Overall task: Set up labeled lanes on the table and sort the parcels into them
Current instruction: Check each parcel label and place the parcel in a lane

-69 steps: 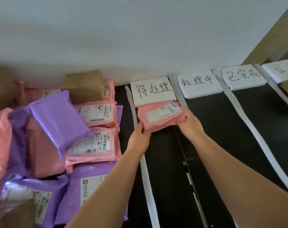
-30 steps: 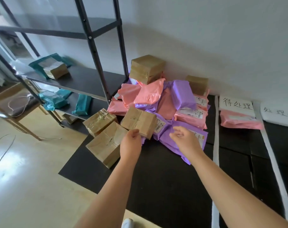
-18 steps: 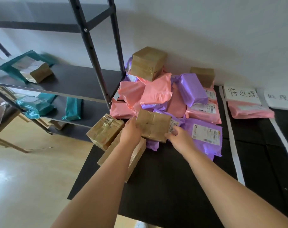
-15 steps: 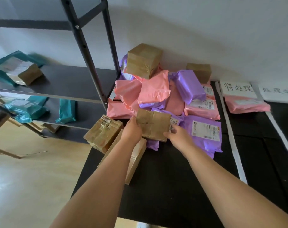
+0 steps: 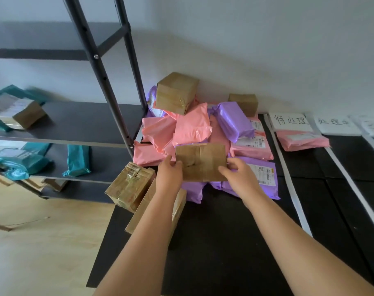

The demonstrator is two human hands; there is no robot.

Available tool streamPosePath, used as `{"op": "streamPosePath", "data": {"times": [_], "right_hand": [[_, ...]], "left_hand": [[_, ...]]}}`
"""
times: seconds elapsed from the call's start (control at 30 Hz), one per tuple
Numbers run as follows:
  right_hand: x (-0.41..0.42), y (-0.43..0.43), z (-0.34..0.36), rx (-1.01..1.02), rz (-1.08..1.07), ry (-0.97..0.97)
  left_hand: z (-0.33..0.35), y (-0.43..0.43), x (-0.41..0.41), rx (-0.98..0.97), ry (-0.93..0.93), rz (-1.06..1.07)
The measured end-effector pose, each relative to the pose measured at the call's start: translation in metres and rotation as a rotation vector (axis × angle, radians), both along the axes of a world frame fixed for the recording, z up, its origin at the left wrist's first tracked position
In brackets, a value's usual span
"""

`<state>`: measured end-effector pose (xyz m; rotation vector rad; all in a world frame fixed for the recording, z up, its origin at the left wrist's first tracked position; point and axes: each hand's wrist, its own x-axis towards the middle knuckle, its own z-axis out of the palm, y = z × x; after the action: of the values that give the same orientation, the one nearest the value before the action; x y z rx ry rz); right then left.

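your fingers (image 5: 177, 166) curl round the short edges of a flat brown box (image 5: 201, 162): your left hand (image 5: 169, 177) clasps its left end, your right hand (image 5: 241, 179) its right end. you hold it at the front of the heap of pink and purple parcels (image 5: 190, 129) on the black table (image 5: 213, 242). the first lane, between two white strips (image 5: 288, 178), holds one pink parcel (image 5: 302, 141) just below its handwritten label (image 5: 291, 121). the shelf (image 5: 75, 122) at your left carries teal parcels (image 5: 77, 160).
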<state>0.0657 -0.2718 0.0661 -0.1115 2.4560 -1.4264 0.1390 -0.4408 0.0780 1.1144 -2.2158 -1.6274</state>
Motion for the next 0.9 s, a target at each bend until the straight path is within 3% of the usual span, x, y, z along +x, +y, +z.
{"op": "streamPosePath", "data": {"times": [0.17,0.37,0.6,0.77,0.9], "right_hand": [[0.017,0.038,0.042,-0.118,-0.079,0.031],[0.029,0.081,0.089,-0.162,-0.103,0.15],[0.031,0.107,0.116,-0.204,-0.122,0.21],[0.035,0.113,0.119,-0.338,-0.061,0.235],[0.039,0.114,0.122,-0.263,-0.02,0.34]], "left_hand": [[0.04,0.032,0.012,0.133,0.165,0.077],[0.08,0.071,0.015,0.161,0.315,0.084],[0.101,0.086,0.028,0.099,0.391,0.058],[0.108,0.079,0.037,0.045,0.428,-0.035],[0.111,0.075,0.043,-0.051,0.408,-0.079]]}}
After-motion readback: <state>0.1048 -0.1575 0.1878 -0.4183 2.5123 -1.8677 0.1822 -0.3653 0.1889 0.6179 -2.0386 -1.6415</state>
